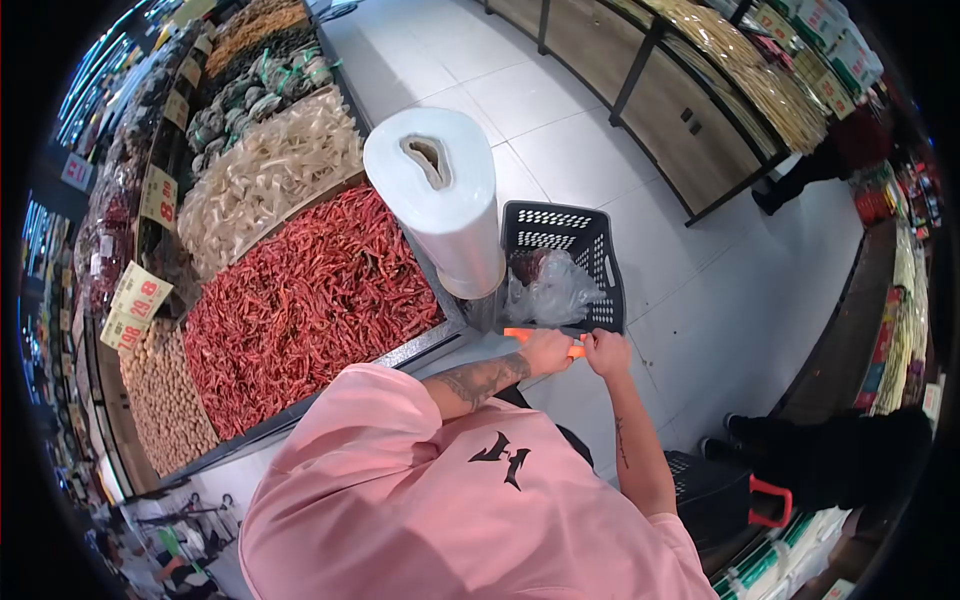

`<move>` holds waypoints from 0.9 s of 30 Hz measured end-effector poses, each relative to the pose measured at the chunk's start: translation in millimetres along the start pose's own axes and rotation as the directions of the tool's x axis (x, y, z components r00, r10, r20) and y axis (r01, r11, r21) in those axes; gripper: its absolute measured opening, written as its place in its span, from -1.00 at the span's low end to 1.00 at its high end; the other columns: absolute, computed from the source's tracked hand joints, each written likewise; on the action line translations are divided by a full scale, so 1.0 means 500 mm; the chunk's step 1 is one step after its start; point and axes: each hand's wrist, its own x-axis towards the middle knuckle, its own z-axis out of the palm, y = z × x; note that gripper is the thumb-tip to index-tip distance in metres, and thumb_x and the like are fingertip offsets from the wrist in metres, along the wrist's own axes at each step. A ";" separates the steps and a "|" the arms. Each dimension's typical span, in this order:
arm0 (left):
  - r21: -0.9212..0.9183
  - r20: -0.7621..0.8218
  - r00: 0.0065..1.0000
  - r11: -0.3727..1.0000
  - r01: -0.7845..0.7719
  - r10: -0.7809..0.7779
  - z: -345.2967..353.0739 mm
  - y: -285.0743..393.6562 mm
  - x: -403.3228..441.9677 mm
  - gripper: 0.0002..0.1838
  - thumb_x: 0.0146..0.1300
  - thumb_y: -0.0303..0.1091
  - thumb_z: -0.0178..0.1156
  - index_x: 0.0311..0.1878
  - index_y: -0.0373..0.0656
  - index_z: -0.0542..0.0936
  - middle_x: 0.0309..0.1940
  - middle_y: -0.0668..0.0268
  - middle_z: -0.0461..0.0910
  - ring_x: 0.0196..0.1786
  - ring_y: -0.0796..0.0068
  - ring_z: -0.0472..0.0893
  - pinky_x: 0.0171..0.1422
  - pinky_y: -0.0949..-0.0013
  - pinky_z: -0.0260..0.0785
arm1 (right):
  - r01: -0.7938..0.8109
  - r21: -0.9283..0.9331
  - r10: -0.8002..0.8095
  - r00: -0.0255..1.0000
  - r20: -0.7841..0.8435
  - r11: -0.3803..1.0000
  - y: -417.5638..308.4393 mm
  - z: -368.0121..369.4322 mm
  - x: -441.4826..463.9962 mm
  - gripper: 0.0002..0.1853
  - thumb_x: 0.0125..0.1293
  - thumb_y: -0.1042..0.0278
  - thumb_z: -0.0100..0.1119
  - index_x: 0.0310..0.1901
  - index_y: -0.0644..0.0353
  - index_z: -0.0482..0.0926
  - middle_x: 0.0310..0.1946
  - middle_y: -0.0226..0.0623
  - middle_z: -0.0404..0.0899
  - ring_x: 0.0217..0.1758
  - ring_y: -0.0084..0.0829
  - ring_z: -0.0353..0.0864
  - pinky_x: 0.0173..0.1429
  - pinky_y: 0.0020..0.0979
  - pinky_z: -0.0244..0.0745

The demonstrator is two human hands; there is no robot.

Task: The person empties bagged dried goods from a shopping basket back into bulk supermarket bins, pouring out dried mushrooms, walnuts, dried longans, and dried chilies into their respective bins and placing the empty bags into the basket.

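My left hand (548, 352) is closed around an orange handle (517, 333) in front of my chest. Beside it, my right hand (607, 354) is closed at the right end of the same handle. Just beyond both hands is a black shopping basket (614, 262) with perforated sides. In it lies a clear plastic bag (560, 290); something dark red shows near the bag, but I cannot tell what it is. How the handle joins the basket is hidden by my hands.
A big roll of plastic bags (440, 200) stands at the corner of the bins, left of the basket. Dried red chilies (310, 310) fill the nearest bin. Wooden shelving (620, 80) runs along the far side. Another person's dark clothing (830, 450) and a black basket with a red handle (770, 500) are at right.
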 end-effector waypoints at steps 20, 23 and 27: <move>0.059 -0.289 0.855 0.884 0.464 -0.430 -0.109 -0.083 0.337 -0.78 -0.09 -0.16 0.29 -0.50 -0.12 0.61 -0.61 0.13 0.59 -0.46 0.08 0.64 -0.33 0.07 0.46 | 0.372 0.069 -0.378 0.905 0.195 0.926 0.033 -0.130 0.497 -0.64 0.24 0.06 0.04 -0.43 0.20 0.64 -0.52 -0.02 0.63 -0.38 0.02 0.65 -0.21 -0.03 0.53; 0.044 -0.336 0.803 0.844 0.535 -0.492 -0.133 -0.084 0.366 -0.78 -0.09 -0.16 0.28 -0.53 -0.10 0.61 -0.62 0.14 0.59 -0.48 0.09 0.63 -0.32 0.08 0.46 | 0.423 0.073 -0.428 0.874 0.232 0.903 0.027 -0.145 0.549 -0.64 0.23 0.06 0.05 -0.43 0.21 0.65 -0.51 -0.01 0.63 -0.37 0.02 0.65 -0.20 -0.01 0.53; 0.018 -0.355 0.764 0.813 0.582 -0.539 -0.165 -0.102 0.409 -0.77 -0.11 -0.13 0.28 -0.53 -0.08 0.60 -0.64 0.16 0.58 -0.49 0.11 0.62 -0.32 0.09 0.45 | 0.482 0.046 -0.477 0.840 0.259 0.875 0.016 -0.145 0.626 -0.65 0.22 0.07 0.04 -0.42 0.18 0.66 -0.51 -0.01 0.63 -0.37 0.01 0.66 -0.20 -0.04 0.53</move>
